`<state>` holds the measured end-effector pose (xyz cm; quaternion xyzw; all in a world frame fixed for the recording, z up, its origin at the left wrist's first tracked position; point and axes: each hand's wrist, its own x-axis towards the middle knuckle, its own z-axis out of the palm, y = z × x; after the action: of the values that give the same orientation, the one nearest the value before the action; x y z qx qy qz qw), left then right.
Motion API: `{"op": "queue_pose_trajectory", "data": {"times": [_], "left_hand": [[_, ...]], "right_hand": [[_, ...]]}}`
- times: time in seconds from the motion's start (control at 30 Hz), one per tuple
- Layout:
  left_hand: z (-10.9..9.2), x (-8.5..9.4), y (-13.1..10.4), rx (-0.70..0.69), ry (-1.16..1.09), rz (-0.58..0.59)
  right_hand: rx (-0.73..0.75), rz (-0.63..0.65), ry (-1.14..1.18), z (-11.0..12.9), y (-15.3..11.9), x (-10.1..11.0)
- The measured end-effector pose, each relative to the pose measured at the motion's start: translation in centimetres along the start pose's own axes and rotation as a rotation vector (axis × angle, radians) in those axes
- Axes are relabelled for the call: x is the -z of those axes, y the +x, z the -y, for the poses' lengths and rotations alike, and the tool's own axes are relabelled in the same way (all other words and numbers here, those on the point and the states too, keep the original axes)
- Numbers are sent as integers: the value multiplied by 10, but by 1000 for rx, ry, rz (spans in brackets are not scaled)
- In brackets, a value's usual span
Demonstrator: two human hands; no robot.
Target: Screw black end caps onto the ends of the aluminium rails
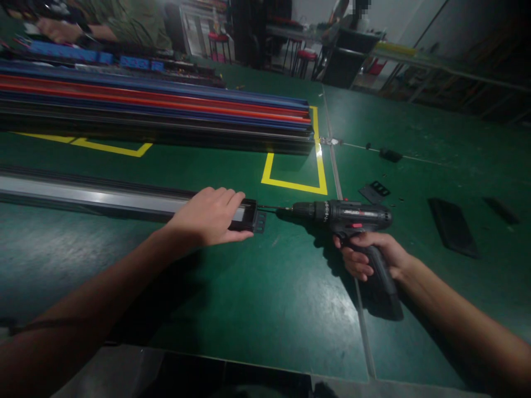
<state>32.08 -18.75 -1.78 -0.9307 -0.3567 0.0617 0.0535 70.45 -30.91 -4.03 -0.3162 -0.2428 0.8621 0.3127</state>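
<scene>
The left hand [207, 218] lies over the near end of a long metal profile [103, 196], fingers close together across the top and thumb along the near side, which seems meant to keep the piece from sliding or twisting on the green worktop [265, 309]. The profile runs flat from the far left, its dark end piece [251, 215] pointing toward the tool.

The right hand [369, 254] is wrapped around the grip of a cordless drill [357, 215], with a finger near the trigger. The drill lies level and in line with the profile, its long thin bit reaching the end piece or just short of it; from here I cannot tell which. That alignment would let the push go straight along the length, with the left hand taking the load.

Behind, the stacked red and blue profiles [249, 110] sit back by the yellow tape marks [294, 188], leaving the drill room.
</scene>
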Motion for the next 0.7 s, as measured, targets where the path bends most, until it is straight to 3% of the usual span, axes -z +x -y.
{"op": "queue_pose_trajectory", "data": {"times": [0.7], "left_hand": [[-1,3,1,14,-32,18]], "right_hand": [[22,-10,-12,-1,0,-2]]}}
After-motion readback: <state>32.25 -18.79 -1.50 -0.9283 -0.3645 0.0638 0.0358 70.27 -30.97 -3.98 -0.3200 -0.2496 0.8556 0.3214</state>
